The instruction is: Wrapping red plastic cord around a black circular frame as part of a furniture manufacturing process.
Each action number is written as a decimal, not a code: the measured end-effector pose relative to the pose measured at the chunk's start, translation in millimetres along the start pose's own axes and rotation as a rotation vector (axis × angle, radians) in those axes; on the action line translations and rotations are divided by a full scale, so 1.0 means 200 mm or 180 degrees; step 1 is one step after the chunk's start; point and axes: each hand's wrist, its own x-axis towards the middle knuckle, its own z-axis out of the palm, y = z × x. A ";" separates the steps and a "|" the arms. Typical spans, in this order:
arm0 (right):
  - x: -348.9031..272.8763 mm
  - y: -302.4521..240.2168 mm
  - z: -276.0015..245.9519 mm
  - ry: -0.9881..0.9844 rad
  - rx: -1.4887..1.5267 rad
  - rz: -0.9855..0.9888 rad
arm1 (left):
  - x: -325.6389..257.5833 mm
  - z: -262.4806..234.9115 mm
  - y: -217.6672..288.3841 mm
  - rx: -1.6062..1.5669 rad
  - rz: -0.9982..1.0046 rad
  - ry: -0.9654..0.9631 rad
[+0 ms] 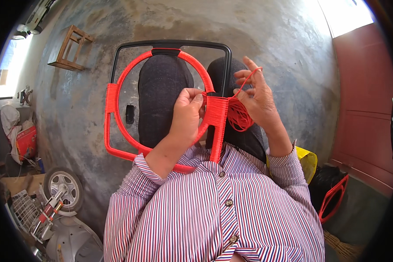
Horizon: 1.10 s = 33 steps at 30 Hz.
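Note:
A black metal frame (170,44) with an inner ring stands on my lap over my dark-trousered knees. Most of it is wrapped in red cord (112,102). My left hand (186,112) pinches the ring where it meets the frame's right upright. A dense band of red winding (217,118) covers that upright. My right hand (256,97), just right of the upright, holds a small bundle of red cord (239,115). One strand runs up between its fingers.
The floor is bare grey concrete. A small wooden stool (70,49) lies at the upper left. A wheel (64,187) and metal clutter sit at the lower left. Another red frame (334,196) and a yellow bag (308,161) are at my right, near a red wall.

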 end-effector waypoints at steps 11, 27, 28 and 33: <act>-0.01 -0.02 0.19 -0.0492 -0.0728 -0.1697 | -0.07 0.04 0.00 0.2067 0.2648 -0.0345; -0.05 0.11 -0.40 -0.0268 0.0779 0.0250 | 0.00 0.00 0.03 0.0138 0.0261 -0.0050; -0.06 0.15 -0.45 -0.0036 0.1641 0.0306 | 0.01 0.00 0.03 0.0155 0.0153 -0.0099; -0.05 0.36 -0.79 0.1034 0.3877 0.0175 | 0.03 0.00 0.03 -0.0412 -0.0239 -0.0420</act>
